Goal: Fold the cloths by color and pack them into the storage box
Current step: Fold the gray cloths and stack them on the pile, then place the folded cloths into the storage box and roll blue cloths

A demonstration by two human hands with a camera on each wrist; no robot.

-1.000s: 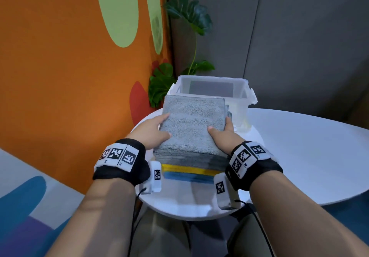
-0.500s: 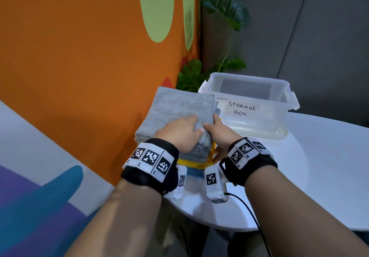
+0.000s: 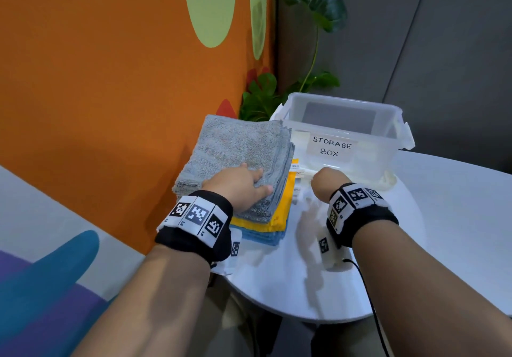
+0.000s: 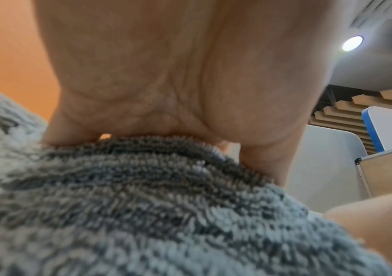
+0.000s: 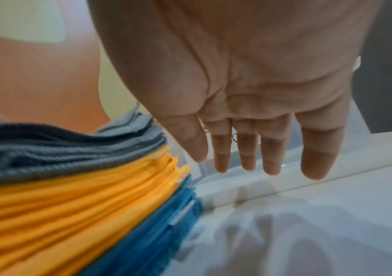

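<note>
Orange wall (image 3: pixel 110 79) with pale green ovals fills the space beyond my left fingers, grey panels (image 3: pixel 443 51) stand behind the box, and a leafy plant (image 3: pixel 313 4) sits in the corner between them. Under both wrists I see the round white table (image 3: pixel 443 218).

My left hand (image 3: pixel 238 187) lies palm down on the grey cloths (image 3: pixel 235 148), the top layer of the folded stack. Its fingers (image 3: pixel 257 175) look extended and pressed into the nap near the stack's right edge. From the left wrist view the palm (image 4: pixel 166 74) bears on the grey pile (image 4: pixel 143 205) and the fingertips are hidden behind it, so I cannot tell whether they hook the far edge. Below the grey layer, and poking out just right of my left thumb, are the yellow cloths (image 3: pixel 282 204), and beneath those the blue cloths (image 3: pixel 263 236).

My right hand (image 3: pixel 327 183) hangs just right of the stack, holding nothing. In the right wrist view its fingers (image 5: pixel 270 149) are straight, relaxed and pointing down, clear of the stack edge (image 5: pixel 96 186) to their left.

Directly past my right fingertips stands the clear storage box (image 3: pixel 388 146), lid off, its handwritten label (image 3: pixel 331 148) facing me. It stands just beside the stack's far right corner; I cannot tell if they touch.
</note>
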